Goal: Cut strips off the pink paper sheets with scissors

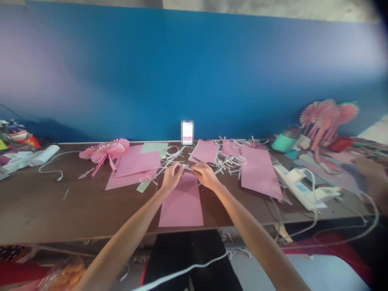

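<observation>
My left hand [172,176] and my right hand [206,173] are close together over the top edge of a pink paper sheet [182,204]. Fingertips of both hands are pinched on a thin white strip [186,166] stretched in the small gap between them; whether it is paper or tape I cannot tell. The pink sheet lies flat, reaching towards the table's front edge. Just beyond my right hand is a dark object [211,164], perhaps scissors, partly hidden by the fingers.
Pink sheets [138,161] and a folded paper fan [110,151] lie left. Curled white strips [227,162] and another pink sheet [260,171] lie right, near a power strip [298,186] with cables. More pink fans [329,115] stand far right, with another person's hand [371,171] nearby.
</observation>
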Tool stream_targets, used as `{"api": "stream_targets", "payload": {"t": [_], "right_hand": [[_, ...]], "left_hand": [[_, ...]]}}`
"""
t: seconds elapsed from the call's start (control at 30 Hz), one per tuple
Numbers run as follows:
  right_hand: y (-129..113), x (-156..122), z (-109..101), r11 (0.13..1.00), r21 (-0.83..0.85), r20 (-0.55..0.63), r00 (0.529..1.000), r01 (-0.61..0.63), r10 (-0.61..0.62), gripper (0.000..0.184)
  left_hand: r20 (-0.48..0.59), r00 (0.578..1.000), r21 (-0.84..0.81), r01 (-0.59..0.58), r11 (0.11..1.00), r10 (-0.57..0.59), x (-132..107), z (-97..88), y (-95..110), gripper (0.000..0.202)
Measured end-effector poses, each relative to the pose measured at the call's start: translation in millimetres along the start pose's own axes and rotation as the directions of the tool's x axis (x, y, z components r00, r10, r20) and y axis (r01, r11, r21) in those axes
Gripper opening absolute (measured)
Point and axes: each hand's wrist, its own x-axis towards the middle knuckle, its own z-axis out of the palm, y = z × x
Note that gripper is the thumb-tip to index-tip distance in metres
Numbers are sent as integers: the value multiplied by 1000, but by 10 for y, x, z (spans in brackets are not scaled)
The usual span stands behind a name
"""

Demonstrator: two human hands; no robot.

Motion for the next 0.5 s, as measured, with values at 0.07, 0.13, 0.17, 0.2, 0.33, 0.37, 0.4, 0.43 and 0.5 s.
{"api": "stream_targets", "payload": {"t": [0.07,0.13,0.17,0.2,0.33,0.37,0.4,0.43,0.5], "right_hand": [[-9,1,-1,1000,-7,-12,1000,-5,5,21],[-23,4,-7,1000,-14,-32,999,-20,19,23],[-32,6,-11,999,-13,-44,999,-31,30,23],[-41,8,-17,999,-8,-61,997,-43,43,23],[-80,12,-55,996,18,-119,989,-91,92,25],[-90,11,-67,995,19,-124,987,-99,101,26],[-98,9,-79,994,15,-127,986,-106,107,27],[-105,7,-91,994,9,-125,986,-111,111,28],[-112,3,-110,994,-9,-127,986,-111,109,28]], "left_hand": [[-9,1000,-30,-5,1000,4,6,-18,-5,22],[-15,1000,-53,-4,999,3,14,-34,-3,22],[-16,1000,-50,0,999,0,19,-40,0,22],[-15,1000,-37,5,999,-5,25,-45,3,22],[9,1000,35,17,999,-18,51,-72,16,24],[15,1000,49,14,999,-15,55,-82,21,25],[23,1000,65,11,998,-13,57,-94,25,26],[27,1000,86,10,996,-13,57,-105,28,26],[33,999,148,16,989,-21,53,-125,30,27]]}}
